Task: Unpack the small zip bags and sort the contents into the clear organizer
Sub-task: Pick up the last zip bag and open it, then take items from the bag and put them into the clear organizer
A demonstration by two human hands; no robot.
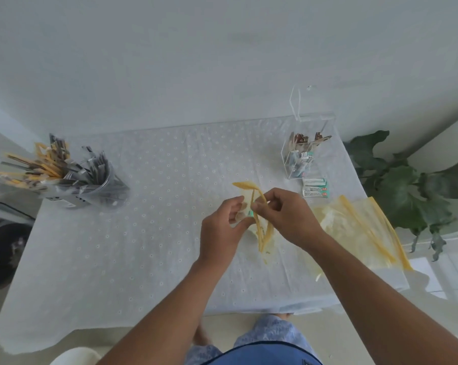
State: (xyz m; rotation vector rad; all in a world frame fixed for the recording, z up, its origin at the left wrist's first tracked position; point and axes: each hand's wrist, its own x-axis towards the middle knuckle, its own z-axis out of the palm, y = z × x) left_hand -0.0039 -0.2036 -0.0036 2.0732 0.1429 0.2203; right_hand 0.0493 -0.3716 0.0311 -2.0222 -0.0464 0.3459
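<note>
Zip bag (259,225) with a yellow seal is sitting at mid-bench, raised between both hands, and the person is working it open. The left hand (222,230) is pinching one lip of the mouth with thumb and curled fingers, while the right hand (285,217) is pinching the other lip, so the two yellow strips are splaying apart; holding each side separately is what is letting the seal part. Something small with a green edge is showing inside, near the left fingers, but it is too blurred to name.

At the far right the organizer (305,154) is standing upright with its lid tipped up and back, leaving the compartments open from above. Brown packets are filling the far section and white-and-green ones the nearer section. Two sachets (314,187) are lying flat on the bench (149,233) just in front of it, probably waiting to be dropped in. To the right of the hands, flattened bags (359,227) are lying in a loose pile, apparently already emptied and set aside out of the way.

At the far left a cup (91,188) is holding long yellow and silver stick packs, well apart from the work. A plant (407,191) is leaning beyond the bench's right edge.
</note>
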